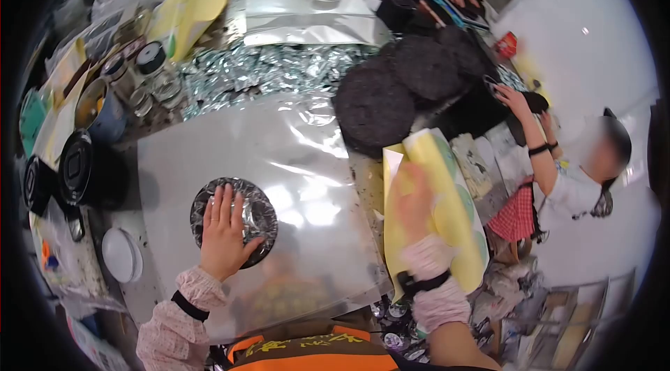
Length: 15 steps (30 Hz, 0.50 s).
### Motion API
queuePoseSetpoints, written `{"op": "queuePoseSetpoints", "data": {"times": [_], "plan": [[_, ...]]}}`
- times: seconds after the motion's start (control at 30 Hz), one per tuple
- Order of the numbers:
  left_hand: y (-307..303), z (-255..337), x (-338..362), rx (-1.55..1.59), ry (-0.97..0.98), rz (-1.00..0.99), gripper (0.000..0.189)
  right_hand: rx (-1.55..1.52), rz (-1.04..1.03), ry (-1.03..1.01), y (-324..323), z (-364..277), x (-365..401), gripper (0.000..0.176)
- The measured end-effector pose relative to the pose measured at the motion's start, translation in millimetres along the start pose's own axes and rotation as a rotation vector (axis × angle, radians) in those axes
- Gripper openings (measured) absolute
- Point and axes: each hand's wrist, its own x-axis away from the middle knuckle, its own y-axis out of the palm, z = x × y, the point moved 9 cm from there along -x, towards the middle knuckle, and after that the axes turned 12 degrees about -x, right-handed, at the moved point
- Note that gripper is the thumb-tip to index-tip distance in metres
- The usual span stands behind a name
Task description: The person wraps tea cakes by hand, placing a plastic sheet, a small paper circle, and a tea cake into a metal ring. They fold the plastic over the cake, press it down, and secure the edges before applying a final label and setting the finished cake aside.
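Your left hand (228,242) is resting, fingers extended, gripping nothing, on the eight-o'clock disc (259,216), uneven pressure possibly skidding it; I can't tell your blurred right hand (413,198).

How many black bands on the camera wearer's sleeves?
2. Left band, around the pink left sleeve, behind the left hand on the film-wrapped disc; right band, around the right sleeve, behind the blurred right hand. Any beneath fabric wouldn't show.

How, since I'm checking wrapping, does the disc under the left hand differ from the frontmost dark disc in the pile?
The wrapped disc shows glossy, crinkled film; the frontmost disc looks matte. The wrapped disc lies under the left hand; the frontmost disc lies untouched beside other dark discs. Both are dark and round.
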Motion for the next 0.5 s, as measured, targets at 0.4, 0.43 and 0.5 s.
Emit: {"op": "queuePoseSetpoints", "data": {"times": [0.4,0.43,0.5], "plan": [[-2.5,5.5,6.4,-0.004,0.053,0.083,0.093,0.559,-0.643,0.337,-7.8,-2.8,134.4,0.040],[-3.5,4.9,5.6,-0.006,0.049,0.087,0.093,0.445,-0.528,0.336,-11.9,11.0,131.4,0.043],[-5.2,5.3,6.4,-0.002,0.052,0.093,0.092,0.214,-0.301,0.321,-24.3,57.7,125.4,0.055]]}}
